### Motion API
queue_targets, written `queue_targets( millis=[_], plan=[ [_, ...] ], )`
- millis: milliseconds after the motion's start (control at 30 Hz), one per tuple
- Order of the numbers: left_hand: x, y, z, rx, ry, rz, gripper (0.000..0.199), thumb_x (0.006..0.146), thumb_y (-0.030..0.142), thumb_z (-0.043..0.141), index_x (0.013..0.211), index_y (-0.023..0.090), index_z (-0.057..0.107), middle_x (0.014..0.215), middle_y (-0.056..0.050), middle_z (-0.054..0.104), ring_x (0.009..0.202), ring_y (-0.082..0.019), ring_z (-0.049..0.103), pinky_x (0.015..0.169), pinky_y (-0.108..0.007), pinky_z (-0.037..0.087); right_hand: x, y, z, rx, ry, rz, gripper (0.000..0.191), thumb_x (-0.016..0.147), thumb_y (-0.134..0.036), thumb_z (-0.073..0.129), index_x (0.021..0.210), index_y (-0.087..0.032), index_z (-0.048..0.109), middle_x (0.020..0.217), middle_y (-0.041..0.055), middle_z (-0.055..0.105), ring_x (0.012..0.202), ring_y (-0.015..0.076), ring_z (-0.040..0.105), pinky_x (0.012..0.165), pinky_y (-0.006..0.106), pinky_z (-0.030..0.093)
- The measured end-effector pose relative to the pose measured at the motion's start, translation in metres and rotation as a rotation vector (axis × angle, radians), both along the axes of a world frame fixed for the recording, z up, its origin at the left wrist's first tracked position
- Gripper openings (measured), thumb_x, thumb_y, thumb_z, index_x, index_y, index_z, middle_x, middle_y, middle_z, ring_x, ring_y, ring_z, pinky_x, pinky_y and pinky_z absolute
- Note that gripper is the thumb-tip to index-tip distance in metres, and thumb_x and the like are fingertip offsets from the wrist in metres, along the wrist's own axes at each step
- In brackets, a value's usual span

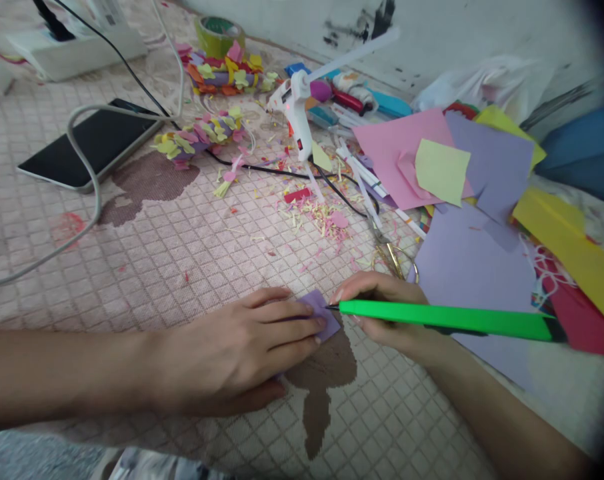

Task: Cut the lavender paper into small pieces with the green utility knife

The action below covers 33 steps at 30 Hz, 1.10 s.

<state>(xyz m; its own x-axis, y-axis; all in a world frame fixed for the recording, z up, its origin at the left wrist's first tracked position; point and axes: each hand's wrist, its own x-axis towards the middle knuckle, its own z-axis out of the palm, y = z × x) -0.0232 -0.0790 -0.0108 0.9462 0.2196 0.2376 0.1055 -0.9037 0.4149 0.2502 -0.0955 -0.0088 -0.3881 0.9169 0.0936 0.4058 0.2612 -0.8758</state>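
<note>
Two hands meet over one small piece of lavender paper (323, 313). The four visible fingers of the left hand (232, 353) lie flat and close together, pressing it onto a pink gridded mat (147, 267), while the right hand (382, 313) pinches one green craft knife (447, 317) in a narrow grip, its tip at the paper. Just beyond lie one pair of gold-handled scissors (389, 261) and many overlapping coloured paper sheets (482, 167). Farther off are one white glue gun (293, 113), two clusters of coloured paper scraps (202, 137), one roll of green tape (219, 37) and one black-screened tablet (89, 143).
</note>
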Motion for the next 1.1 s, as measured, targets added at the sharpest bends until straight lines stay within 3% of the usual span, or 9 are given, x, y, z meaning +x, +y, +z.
queue_targets(
  millis=[467,1100],
  plan=[
    [-0.0007,-0.0002,-0.0006,0.007,0.005,0.001,0.047,0.101,0.028,0.051,0.145,0.011,0.05,0.152,-0.008,0.054,0.139,-0.027,0.049,0.12,-0.043,0.031,-0.0024,-0.0047,0.0049,0.079,0.026,-0.048,0.018,0.088,-0.013,0.063,0.095,-0.028,0.069,0.088,0.0005,0.076,0.082,0.0157,0.073,0.069,0.027,0.059],
    [-0.0002,-0.0002,-0.0014,0.016,-0.013,-0.002,0.048,0.099,0.026,0.052,0.144,0.01,0.05,0.153,-0.007,0.054,0.141,-0.026,0.047,0.122,-0.04,0.025,-0.0038,-0.0033,0.003,0.117,-0.052,-0.045,0.019,0.086,-0.012,0.062,0.093,-0.029,0.068,0.086,-0.0031,0.076,0.077,0.011,0.072,0.066,0.02,0.056]
  ],
)
